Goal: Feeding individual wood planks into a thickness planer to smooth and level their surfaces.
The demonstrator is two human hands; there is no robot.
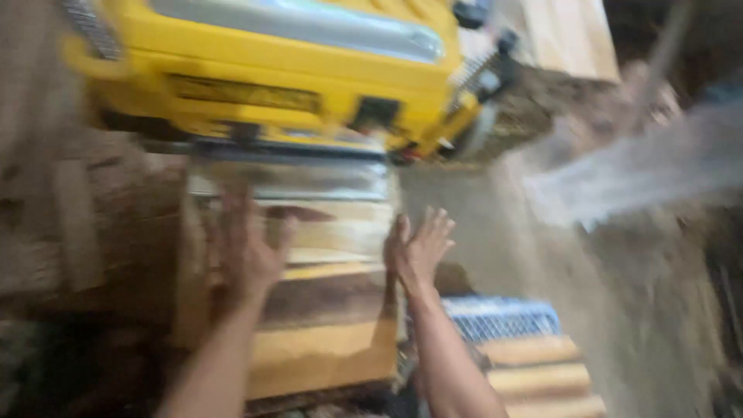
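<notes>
Head-worn view, steeply downward (close)

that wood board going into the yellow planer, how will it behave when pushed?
Wood board looks thick and flat: likely stiff, fairly heavy. It lies on the planer bed, so it should slide, not roll. Left hand and right hand are open at its sides; blur hides contact.

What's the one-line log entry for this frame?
left hand: open, flat on wooden board | right hand: open at board edge | board at yellow planer | image blurred

2 bare forearms show, no sleeves, no watch or bands visible. The left hand (246, 251) and right hand (418, 249) wear no gloves; blur hides rings or finer marks.
</notes>
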